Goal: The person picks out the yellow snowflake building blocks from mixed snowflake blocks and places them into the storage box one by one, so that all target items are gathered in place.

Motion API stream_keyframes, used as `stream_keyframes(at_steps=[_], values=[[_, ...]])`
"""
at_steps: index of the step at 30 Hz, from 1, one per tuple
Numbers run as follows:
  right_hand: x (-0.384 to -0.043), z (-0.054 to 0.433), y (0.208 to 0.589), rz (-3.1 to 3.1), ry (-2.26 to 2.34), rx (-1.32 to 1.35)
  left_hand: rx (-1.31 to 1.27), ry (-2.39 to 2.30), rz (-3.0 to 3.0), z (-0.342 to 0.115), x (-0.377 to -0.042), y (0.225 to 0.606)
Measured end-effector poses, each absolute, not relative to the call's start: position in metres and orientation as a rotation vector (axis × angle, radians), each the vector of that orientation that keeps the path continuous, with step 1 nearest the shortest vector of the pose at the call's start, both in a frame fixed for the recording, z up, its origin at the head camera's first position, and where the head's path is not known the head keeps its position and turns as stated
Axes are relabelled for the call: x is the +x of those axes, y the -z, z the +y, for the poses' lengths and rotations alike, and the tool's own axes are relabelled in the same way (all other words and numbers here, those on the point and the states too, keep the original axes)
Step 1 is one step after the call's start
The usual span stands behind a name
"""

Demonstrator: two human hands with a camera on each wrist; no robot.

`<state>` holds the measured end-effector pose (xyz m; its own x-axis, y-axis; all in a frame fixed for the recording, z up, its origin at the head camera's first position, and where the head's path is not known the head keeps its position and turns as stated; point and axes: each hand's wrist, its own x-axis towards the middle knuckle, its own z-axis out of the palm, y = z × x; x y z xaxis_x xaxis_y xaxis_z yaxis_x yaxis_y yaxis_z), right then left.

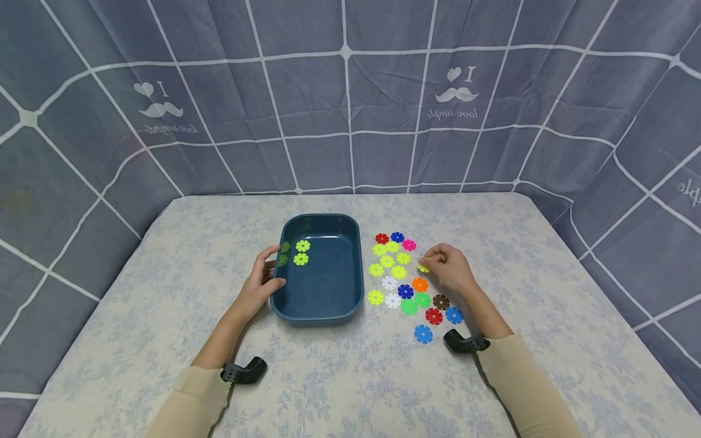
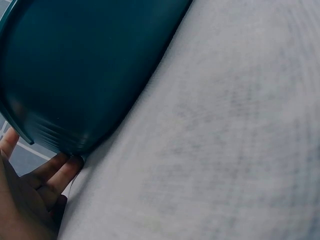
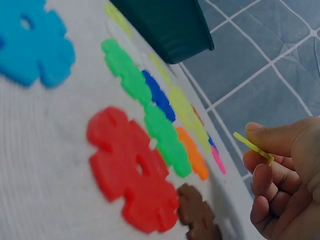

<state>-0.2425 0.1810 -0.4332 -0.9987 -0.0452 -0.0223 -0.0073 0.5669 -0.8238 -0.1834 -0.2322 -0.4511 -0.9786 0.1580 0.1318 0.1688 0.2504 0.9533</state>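
Note:
My left hand (image 1: 258, 281) holds the left side of a dark teal plastic bin (image 1: 320, 320), with the thumb at the rim and fingers against the outer wall. In the left wrist view its fingers (image 2: 57, 175) touch the bin's outside near the bottom. Two yellow notched discs (image 1: 302, 259) lie inside the bin, and their reflections show on its wall. My right hand (image 1: 450, 267) pinches another yellow notched disc (image 3: 252, 146) between thumb and forefinger. It is raised above the table, right of the loose discs.
Several flower-shaped discs lie on the table between bin and right hand: yellow (image 1: 398, 272), white (image 1: 392, 300), green (image 1: 409, 306), red (image 1: 434, 316), brown (image 1: 440, 302), orange (image 1: 420, 285), blue (image 1: 423, 334) and pink (image 1: 409, 244). A grey checked curtain (image 1: 383, 91) hangs behind the cloth-covered table (image 1: 339, 389).

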Motion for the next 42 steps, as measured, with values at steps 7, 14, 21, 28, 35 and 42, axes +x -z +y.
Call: stream_keyframes(at_steps=[7,14,21,28,35,42], values=[[-0.239,0.177,0.423,2.646,1.582,-0.129,-0.322,1.908,-2.471,-0.232,-0.184,0.452],[-0.232,0.170,0.411,2.538,1.706,-0.238,-0.306,1.906,-2.489,-0.231,-0.184,0.452],[-0.227,0.162,0.400,2.506,1.724,-0.283,-0.336,1.914,-2.472,-0.232,-0.183,0.451],[-0.227,0.154,0.396,2.450,1.751,-0.355,-0.332,1.911,-2.473,-0.233,-0.182,0.451],[-0.229,0.140,0.393,2.416,1.750,-0.399,-0.321,1.906,-2.477,-0.232,-0.183,0.450],[-0.231,0.125,0.390,2.355,1.772,-0.430,-0.338,1.915,-2.458,-0.233,-0.183,0.451]])
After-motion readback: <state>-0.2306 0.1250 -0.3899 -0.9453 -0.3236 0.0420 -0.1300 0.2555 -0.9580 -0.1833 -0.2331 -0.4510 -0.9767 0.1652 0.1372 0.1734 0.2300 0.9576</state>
